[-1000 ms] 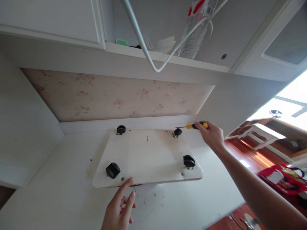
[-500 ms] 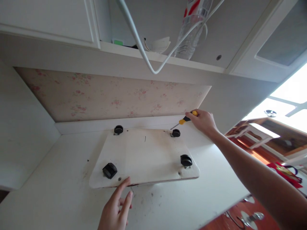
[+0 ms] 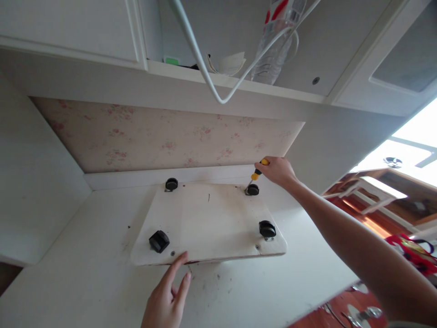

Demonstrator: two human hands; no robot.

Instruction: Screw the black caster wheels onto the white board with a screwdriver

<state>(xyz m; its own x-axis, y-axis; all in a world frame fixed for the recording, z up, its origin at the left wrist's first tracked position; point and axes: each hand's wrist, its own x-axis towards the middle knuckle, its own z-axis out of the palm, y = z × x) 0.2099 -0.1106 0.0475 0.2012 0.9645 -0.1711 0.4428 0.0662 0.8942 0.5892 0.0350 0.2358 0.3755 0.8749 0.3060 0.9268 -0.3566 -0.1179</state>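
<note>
A white board [image 3: 211, 223] lies on the desk with black casters at its corners. My right hand [image 3: 276, 170] grips a yellow-and-black screwdriver [image 3: 255, 175]. Its tip points down at the mounting plate of the far right caster [image 3: 252, 189]; whether it sits in a screw is too small to tell. My left hand [image 3: 169, 291] is at the board's near edge, index fingertip on the edge and thumb apart. Beside that fingertip is a screw [image 3: 172, 253], with the near left caster [image 3: 159, 241] farther left. The near right caster [image 3: 267, 229] and far left caster [image 3: 171, 184] stand upright.
White cable [image 3: 221, 99] hangs in front of the open shelf above, where a plastic bottle [image 3: 273, 50] stands. Wallpaper [image 3: 191, 141] with flowers covers the back wall. The white desk [image 3: 102, 273] surrounds the board and ends at the lower right above a reddish floor.
The screwdriver has swung to a steeper angle, and its tip has moved down to the far right caster's plate. My right hand shifted slightly left; my left hand stays at the edge.
</note>
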